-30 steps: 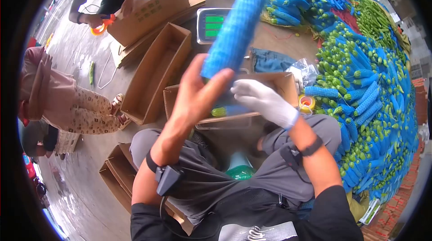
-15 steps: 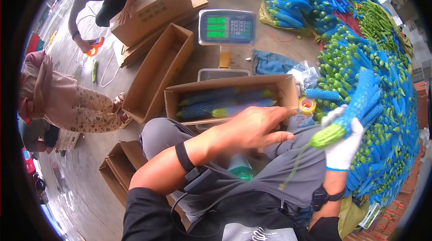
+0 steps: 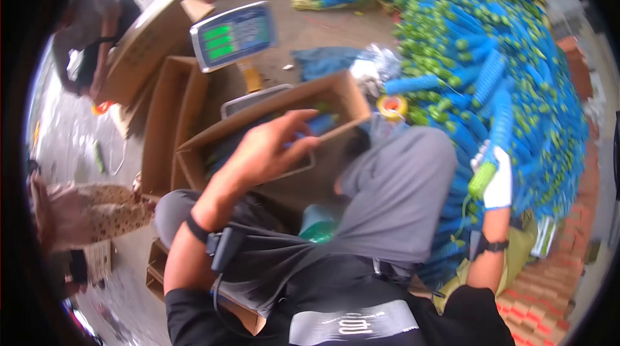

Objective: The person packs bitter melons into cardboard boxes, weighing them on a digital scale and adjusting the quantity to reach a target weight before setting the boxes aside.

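Observation:
My bare left hand [image 3: 274, 146] is over the near side of a long cardboard box [image 3: 358, 97]. Its thumb and fingers are apart, blurred, close to a blue-sleeved gourd [image 3: 321, 124] inside; I see no grip on it. More sleeved gourds in the box are partly hidden behind the hand. On the right, my white-gloved right hand [image 3: 498, 181] is closed around a long green gourd [image 3: 481, 180] in a blue foam net sleeve. The bare green end with a thin trailing stem points down toward me, and the sleeved part reaches up over the pile.
A heap of blue-sleeved gourds [image 3: 542, 152] fills the right side. Beyond the box stands a digital scale [image 3: 234, 36] with a green-lit display. A yellow tape roll [image 3: 391, 107] lies beside the box. Another open carton [image 3: 165, 126] stands left, near two people [image 3: 90, 36].
The view has turned and shifted. My right hand has moved the gourd away from my lap toward the heap. My left hand sits lower over the box, fingers pointing into it.

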{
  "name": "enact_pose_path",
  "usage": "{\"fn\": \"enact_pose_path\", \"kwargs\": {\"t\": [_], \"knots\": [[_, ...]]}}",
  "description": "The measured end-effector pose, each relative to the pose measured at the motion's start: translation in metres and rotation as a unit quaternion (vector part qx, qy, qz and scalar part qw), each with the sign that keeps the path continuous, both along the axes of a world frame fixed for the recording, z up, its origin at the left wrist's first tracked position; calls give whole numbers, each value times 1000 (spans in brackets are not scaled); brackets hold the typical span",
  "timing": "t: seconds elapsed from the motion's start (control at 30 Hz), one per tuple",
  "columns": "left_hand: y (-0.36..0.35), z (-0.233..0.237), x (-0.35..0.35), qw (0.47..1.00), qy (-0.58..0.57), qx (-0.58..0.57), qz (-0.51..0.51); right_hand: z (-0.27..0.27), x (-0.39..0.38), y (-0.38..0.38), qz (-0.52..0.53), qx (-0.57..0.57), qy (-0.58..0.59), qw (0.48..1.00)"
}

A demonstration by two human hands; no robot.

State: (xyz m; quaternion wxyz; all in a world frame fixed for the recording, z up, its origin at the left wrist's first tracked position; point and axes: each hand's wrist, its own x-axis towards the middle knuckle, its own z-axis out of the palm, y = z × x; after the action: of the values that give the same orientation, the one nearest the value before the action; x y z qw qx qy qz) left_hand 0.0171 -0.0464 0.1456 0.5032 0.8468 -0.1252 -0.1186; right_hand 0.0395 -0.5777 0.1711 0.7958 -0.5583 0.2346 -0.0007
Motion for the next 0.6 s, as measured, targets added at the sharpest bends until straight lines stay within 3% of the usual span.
{"fn": "enact_pose_path", "kwargs": {"t": [0.07,0.23,0.3,0.4,0.47,0.5,0.57,0.6], "knots": [[3,-5,0,999,29,-21,17,-24,-8,-24,-34,-32,54,997],[11,-15,-1,996,27,50,65,-95,-37,-73,-103,-92,128,982],[14,-31,1,993,18,75,88,-133,-45,-94,-73,-125,119,982],[23,-70,4,977,21,207,49,-141,-65,-102,-54,-230,130,963],[44,-127,0,977,-5,214,13,-150,-78,-115,-40,-307,132,942],[51,-139,3,964,26,264,-15,-182,-83,-136,-91,-377,101,916],[66,-166,5,942,61,320,-78,-187,-93,-141,-106,-406,118,900],[83,-194,8,954,137,257,-67,-184,-95,-138,-116,-400,131,900]]}}
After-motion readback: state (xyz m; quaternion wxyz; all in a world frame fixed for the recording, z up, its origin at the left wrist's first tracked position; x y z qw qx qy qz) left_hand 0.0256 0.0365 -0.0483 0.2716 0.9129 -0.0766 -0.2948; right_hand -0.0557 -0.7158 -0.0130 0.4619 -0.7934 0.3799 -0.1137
